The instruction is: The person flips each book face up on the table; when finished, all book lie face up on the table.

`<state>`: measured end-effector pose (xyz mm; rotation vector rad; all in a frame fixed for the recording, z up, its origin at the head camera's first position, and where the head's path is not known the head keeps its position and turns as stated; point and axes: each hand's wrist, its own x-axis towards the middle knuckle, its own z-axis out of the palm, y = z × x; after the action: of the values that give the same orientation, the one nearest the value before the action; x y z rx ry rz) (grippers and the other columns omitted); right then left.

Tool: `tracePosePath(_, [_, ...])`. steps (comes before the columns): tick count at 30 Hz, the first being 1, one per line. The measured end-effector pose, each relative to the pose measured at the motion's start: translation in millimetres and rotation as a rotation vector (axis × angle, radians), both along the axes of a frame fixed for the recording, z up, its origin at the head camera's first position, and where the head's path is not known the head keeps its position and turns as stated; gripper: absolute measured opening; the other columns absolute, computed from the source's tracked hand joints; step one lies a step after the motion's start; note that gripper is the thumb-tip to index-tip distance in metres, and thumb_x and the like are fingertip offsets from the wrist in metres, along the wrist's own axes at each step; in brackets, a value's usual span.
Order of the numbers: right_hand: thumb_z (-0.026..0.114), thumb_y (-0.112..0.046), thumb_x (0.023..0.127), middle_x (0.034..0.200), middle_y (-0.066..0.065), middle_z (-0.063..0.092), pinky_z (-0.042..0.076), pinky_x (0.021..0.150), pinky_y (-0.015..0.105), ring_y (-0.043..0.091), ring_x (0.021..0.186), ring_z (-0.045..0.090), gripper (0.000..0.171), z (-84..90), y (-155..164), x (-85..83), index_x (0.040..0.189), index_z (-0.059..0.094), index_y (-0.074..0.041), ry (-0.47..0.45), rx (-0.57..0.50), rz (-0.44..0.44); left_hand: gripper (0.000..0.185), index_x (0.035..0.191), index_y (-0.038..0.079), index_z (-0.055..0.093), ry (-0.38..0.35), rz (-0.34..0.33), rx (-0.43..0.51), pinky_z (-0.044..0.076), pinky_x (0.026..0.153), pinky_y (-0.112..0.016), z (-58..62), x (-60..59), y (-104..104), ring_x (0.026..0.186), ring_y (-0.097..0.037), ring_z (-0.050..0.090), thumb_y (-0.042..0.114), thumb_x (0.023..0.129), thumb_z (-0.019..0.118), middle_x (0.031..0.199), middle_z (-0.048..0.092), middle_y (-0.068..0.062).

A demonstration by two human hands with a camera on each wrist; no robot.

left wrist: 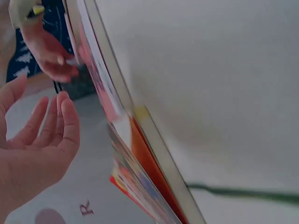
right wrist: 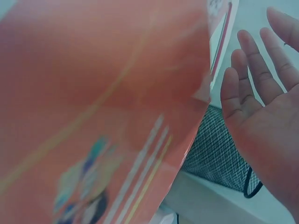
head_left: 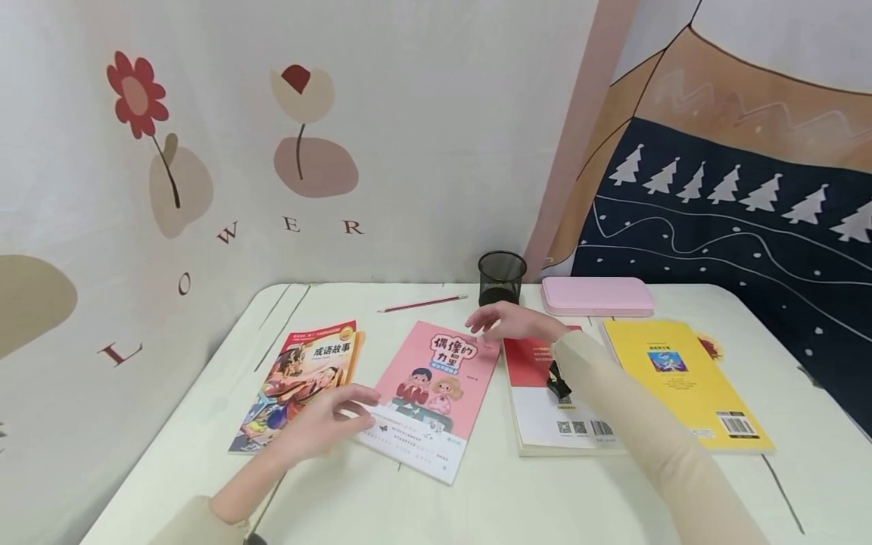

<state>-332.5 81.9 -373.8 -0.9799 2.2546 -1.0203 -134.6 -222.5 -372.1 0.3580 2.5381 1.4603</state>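
A pink book (head_left: 436,386) with two cartoon children on its cover lies slightly askew on the table. Over its lower left edge hovers my left hand (head_left: 337,420), fingers loosely bent and nothing between them. My right hand (head_left: 514,322) is above the book's top right corner, its fingers pointing left. The right wrist view shows this hand (right wrist: 266,112) with spread fingers and a bare palm beside a red cover (right wrist: 93,84). In the left wrist view the left palm (left wrist: 37,154) is bare too. Right of the pink book, a red-and-white book (head_left: 545,409) lies partly under my right forearm.
A colourful storybook (head_left: 300,371) lies on an orange book at the left. On the right is a yellow book (head_left: 695,386). Along the back are a pencil (head_left: 422,303), a black mesh pen holder (head_left: 502,278) and a pink pencil case (head_left: 598,295), with a printed curtain (head_left: 422,136) behind.
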Motion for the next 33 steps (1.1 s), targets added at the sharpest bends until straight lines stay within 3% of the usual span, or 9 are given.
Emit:
tracePosePath(3, [0.059, -0.007, 0.082, 0.113, 0.01, 0.053, 0.041, 0.084, 0.035, 0.023, 0.102, 0.047, 0.039, -1.0, 7.7, 0.8, 0.12, 0.051, -0.002, 0.005, 0.03, 0.004, 0.036, 0.11, -0.003, 0.055, 0.02, 0.003, -0.025, 0.047, 0.073, -0.024, -2.4, -2.6, -12.4, 0.089, -0.023, 0.055, 0.016, 0.08, 0.065, 0.105, 0.057, -0.015])
tracePosePath(9, [0.062, -0.01, 0.079, 0.117, 0.005, 0.05, 0.038, 0.088, 0.038, 0.024, 0.107, 0.041, 0.044, -4.0, 16.5, 1.5, 0.121, 0.05, -0.009, -0.018, 0.096, -0.024, 0.038, 0.111, -0.008, 0.053, -0.015, -0.035, 0.002, 0.047, 0.071, -0.025, -7.3, -4.8, -31.7, 0.09, -0.027, 0.053, 0.015, 0.082, 0.063, 0.106, 0.055, -0.019])
tracePosePath(14, [0.064, -0.008, 0.076, 0.119, 0.002, 0.047, 0.038, 0.089, 0.038, 0.025, 0.108, 0.04, 0.048, -3.9, 18.2, 3.1, 0.121, 0.049, -0.012, -0.047, 0.14, -0.055, 0.039, 0.111, -0.008, 0.053, -0.059, 0.003, -0.015, 0.047, 0.07, -0.024, -14.0, -8.0, -40.7, 0.09, -0.025, 0.054, 0.016, 0.081, 0.063, 0.104, 0.058, -0.016])
tracePosePath(22, [0.067, -0.014, 0.074, 0.119, 0.005, 0.045, 0.04, 0.086, 0.037, 0.023, 0.105, 0.039, 0.049, -6.5, 18.9, 4.5, 0.12, 0.05, -0.015, 0.018, 0.242, -0.077, 0.04, 0.109, -0.008, 0.055, -0.099, -0.048, -0.069, 0.047, 0.061, -0.024, -22.6, -10.8, -46.4, 0.08, -0.021, 0.052, 0.018, 0.08, 0.065, 0.097, 0.058, -0.012])
tracePosePath(28, [0.068, -0.015, 0.073, 0.115, 0.003, 0.046, 0.04, 0.085, 0.037, 0.021, 0.101, 0.041, 0.047, -6.8, 17.3, 3.7, 0.118, 0.053, -0.018, 0.023, 0.314, -0.107, 0.042, 0.111, -0.009, 0.054, -0.093, -0.089, -0.094, 0.047, 0.059, -0.023, -25.1, -11.8, -47.3, 0.078, -0.021, 0.051, 0.016, 0.08, 0.065, 0.098, 0.057, -0.012])
tracePosePath(33, [0.071, -0.019, 0.071, 0.112, 0.001, 0.047, 0.04, 0.084, 0.038, 0.019, 0.099, 0.041, 0.046, -6.2, 14.6, 4.2, 0.115, 0.055, -0.02, 0.018, 0.359, -0.122, 0.039, 0.11, -0.008, 0.056, -0.11, -0.102, -0.105, 0.046, 0.054, -0.024, -26.1, -12.6, -46.7, 0.07, -0.018, 0.049, 0.016, 0.08, 0.065, 0.088, 0.056, -0.008])
